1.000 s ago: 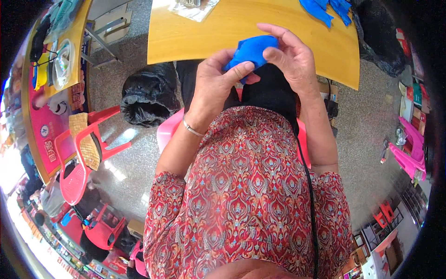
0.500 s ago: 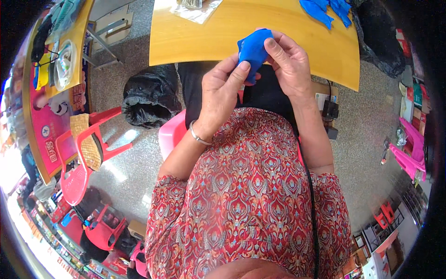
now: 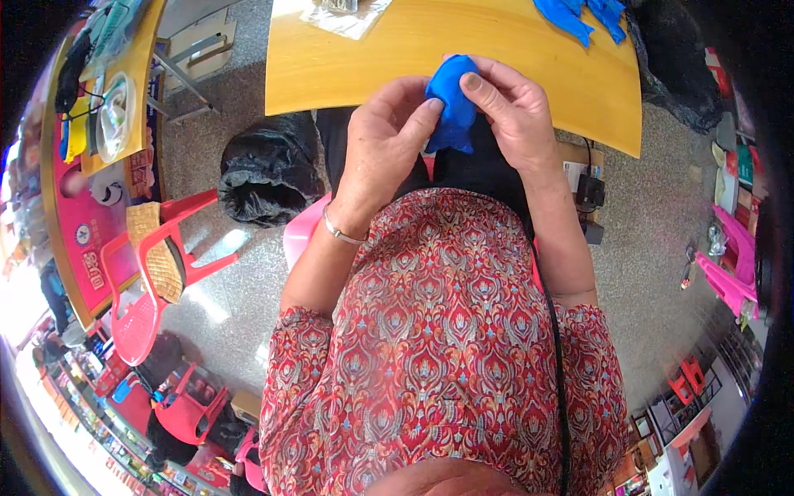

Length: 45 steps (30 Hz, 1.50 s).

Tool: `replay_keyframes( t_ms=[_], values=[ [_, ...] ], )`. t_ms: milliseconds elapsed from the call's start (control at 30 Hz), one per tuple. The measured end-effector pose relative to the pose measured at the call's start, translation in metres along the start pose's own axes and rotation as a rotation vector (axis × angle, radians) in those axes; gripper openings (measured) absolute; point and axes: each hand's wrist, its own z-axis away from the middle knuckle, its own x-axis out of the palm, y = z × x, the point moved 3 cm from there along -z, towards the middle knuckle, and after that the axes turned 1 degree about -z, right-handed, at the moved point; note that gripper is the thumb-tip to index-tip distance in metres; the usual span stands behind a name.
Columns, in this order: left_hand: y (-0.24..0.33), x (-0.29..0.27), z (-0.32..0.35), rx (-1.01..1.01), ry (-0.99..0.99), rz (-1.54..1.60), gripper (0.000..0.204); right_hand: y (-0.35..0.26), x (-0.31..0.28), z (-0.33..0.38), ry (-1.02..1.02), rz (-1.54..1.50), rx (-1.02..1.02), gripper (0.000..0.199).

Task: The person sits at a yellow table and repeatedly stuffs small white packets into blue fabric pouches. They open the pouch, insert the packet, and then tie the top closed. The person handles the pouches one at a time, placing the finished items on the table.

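Note:
A small piece of blue cloth [image 3: 452,89] is pinched between my two hands, just off the near edge of the yellow table [image 3: 372,70]. My left hand [image 3: 390,132] grips its left side, thumb on top and fingers behind. On its upper right, my right hand [image 3: 514,107] presses its thumb against the fold, the other fingers curled behind. The cloth hangs down a little toward my lap, its lower end loose. More blue pieces [image 3: 571,18] of a similar look lie at the far right of the table.
A clear plastic bag [image 3: 351,18] lies at the table's far left. A black bag [image 3: 269,178] gapes on the floor to the left, and another black bag [image 3: 682,70] stands beyond the table's right edge. A red chair [image 3: 136,326] stands at the left.
The blue cloth has turned more upright between my fingers, its lower end now hanging loose. My left hand has shifted slightly left; my right hand stays nearly in place.

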Motion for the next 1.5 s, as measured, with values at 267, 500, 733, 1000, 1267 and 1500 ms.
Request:
replay_keyframes(
  t_ms=[267, 500, 733, 1000, 1267, 1500],
  values=[
    [-0.004, -0.004, -0.005, 0.038, 0.083, 0.140, 0.017, 0.001, 0.000, 0.002, -0.015, -0.036, 0.025, 0.040],
    [-0.018, 0.003, 0.000, 0.119, 0.199, 0.119, 0.015, 0.008, 0.005, 0.017, -0.057, 0.072, 0.030, 0.038],
    [-0.003, 0.004, 0.000, 0.556, 0.281, -0.453, 0.030, -0.005, 0.003, 0.019, -0.157, 0.137, 0.094, 0.032],
    [0.011, -0.006, 0.004, 0.768, 0.293, -0.763, 0.030, 0.001, -0.001, 0.018, -0.066, 0.064, 0.124, 0.032],
    [-0.013, -0.019, -0.016, -0.025, 0.026, 0.119, 0.033, 0.005, 0.004, 0.021, -0.128, -0.025, 0.173, 0.032],
    [-0.019, 0.001, -0.013, -0.032, -0.351, 0.639, 0.040, 0.019, 0.004, 0.020, -0.309, -0.447, 0.405, 0.033]
  ],
)
